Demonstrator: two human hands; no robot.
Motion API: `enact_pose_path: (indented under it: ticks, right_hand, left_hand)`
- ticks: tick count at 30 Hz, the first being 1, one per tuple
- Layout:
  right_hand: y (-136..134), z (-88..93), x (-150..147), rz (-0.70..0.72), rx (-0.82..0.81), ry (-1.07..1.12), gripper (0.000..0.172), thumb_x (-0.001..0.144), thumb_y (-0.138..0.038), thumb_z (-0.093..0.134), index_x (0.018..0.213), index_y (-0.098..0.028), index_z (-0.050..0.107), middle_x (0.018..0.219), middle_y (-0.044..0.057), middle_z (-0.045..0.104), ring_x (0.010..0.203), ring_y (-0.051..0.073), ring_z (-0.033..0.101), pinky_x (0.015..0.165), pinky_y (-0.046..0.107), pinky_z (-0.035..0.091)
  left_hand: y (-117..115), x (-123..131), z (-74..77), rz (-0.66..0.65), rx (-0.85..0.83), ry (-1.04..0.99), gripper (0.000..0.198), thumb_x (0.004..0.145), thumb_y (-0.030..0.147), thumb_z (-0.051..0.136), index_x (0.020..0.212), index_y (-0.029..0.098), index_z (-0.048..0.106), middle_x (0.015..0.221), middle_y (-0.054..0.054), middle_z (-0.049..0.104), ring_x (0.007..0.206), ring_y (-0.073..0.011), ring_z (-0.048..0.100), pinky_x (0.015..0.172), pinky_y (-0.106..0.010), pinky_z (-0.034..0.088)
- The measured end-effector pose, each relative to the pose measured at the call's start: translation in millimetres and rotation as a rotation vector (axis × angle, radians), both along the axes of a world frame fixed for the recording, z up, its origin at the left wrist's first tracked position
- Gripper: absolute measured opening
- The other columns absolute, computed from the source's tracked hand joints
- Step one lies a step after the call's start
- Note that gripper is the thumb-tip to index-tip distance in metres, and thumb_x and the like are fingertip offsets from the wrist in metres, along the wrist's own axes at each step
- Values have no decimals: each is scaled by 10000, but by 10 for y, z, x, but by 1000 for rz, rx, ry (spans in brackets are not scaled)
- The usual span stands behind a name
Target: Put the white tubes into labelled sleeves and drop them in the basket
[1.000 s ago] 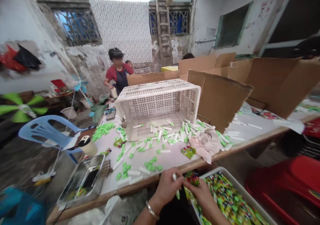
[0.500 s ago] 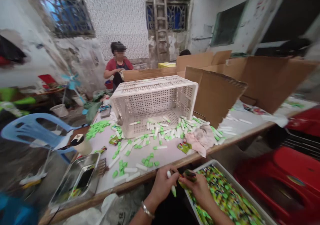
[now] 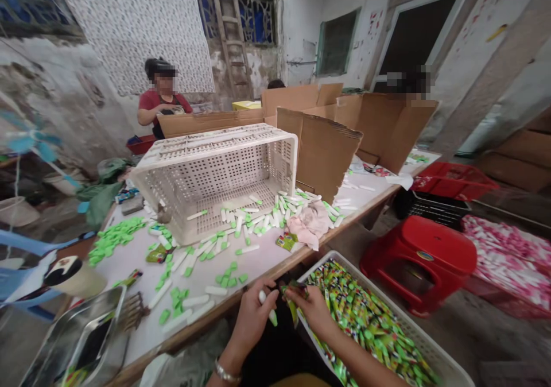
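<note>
Closed grip of the L hand (image 3: 253, 321) around a white stick w/ green tip (image 3: 267, 308), tip poking out below the fingers. Tight pinch of the R hand (image 3: 310, 313) on a printed green-yellow foil wrapper (image 3: 293, 293), just beside the stick; contact btw the two unclear from this view. Both hands low, just past the wooden edge of the white-topped surface (image 3: 129, 286).

At approx 4 o'clock from the hands, a white plastic tray (image 3: 404, 319) heaped w/ similar wrapped pkts (image 3: 365, 318). At 11 o'clock, a white perforated crate (image 3: 215, 169) tipped on its side, w/ loose white sticks (image 3: 189, 301) and green pieces (image 3: 114, 232) in and around it. At 1 o'clock, a crumpled pink cloth (image 3: 306, 223) against the sticks. At 2 o'clock, a red plastic stool (image 3: 419, 255) on the floor. Far off at 11 o'clock, a co-worker in a red shirt (image 3: 161, 103).

Main risks: wrapper slipping from so small a pinch and dropping into the tray heap or the gap below; stick loosening if held only lightly; round sticks near the edge rolling off if a forearm catches them; crate shifting if bumped, scattering more sticks.

Writing: none legible. Wrapper print too small and blurred; oval badge on stool (image 3: 424, 255) unreadable.
</note>
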State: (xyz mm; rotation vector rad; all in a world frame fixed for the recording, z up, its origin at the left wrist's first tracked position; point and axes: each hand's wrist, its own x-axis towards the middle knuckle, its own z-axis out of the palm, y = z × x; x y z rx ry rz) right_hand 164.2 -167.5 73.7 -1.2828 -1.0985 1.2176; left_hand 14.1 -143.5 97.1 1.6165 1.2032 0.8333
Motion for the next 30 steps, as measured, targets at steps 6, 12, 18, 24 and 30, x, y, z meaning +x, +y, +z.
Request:
enact_pose_path:
  ticks: [6, 12, 18, 24, 30]
  right_hand:
    - [48, 43, 105, -166, -138, 197, 410, 577, -545, 682, 633, -142, 634, 569, 37, 620, 548, 163, 545, 533, 262, 409]
    - [65, 111, 221, -227, -162, 297, 391, 555, -517, 712, 663, -146, 655, 631, 57, 656, 590, 187, 583, 583, 292, 447]
    - [88, 207, 145, -135, -73, 169, 355, 599, -502, 683, 644, -151, 652, 629, 28, 644, 613, 173, 549, 639, 294, 425]
    - [64, 264, 146, -39, 5, -15, 352, 655, -489, 631, 544, -158, 586, 518, -25, 529, 538, 123, 441, 569, 252, 372]
    - [67, 297, 155, 10, 39, -75, 322, 670, -484, 611, 572, -180, 569, 551, -24, 510, 566, 129, 431, 557, 238, 354]
  left_hand:
    - [265, -380, -37, 408, 114, -39, 223, 711, 386, 566, 772, 175, 530, 643, 22, 515, 562, -126, 464, 559, -242, 387]
    - [563, -900, 194, 945, 259, -315, 307, 676, 364, 612, 894, 160, 538, 578, 49, 506, 515, -94, 455, 517, -202, 357]
    - [336, -292, 247, 443, 69, -491, 225, 721, 327, 590, 875, 170, 539, 788, -9, 607, 547, -76, 478, 524, -194, 383]
    - [286, 9, 353, 274, 107, -499, 176, 817, 322, 495, 913, 177, 520, 894, -31, 609, 576, -71, 457, 558, -199, 395]
    - [359, 20, 413, 151, 122, -419, 184, 824, 331, 472, 900, 171, 520, 858, -26, 590, 583, -77, 446, 567, -205, 396]
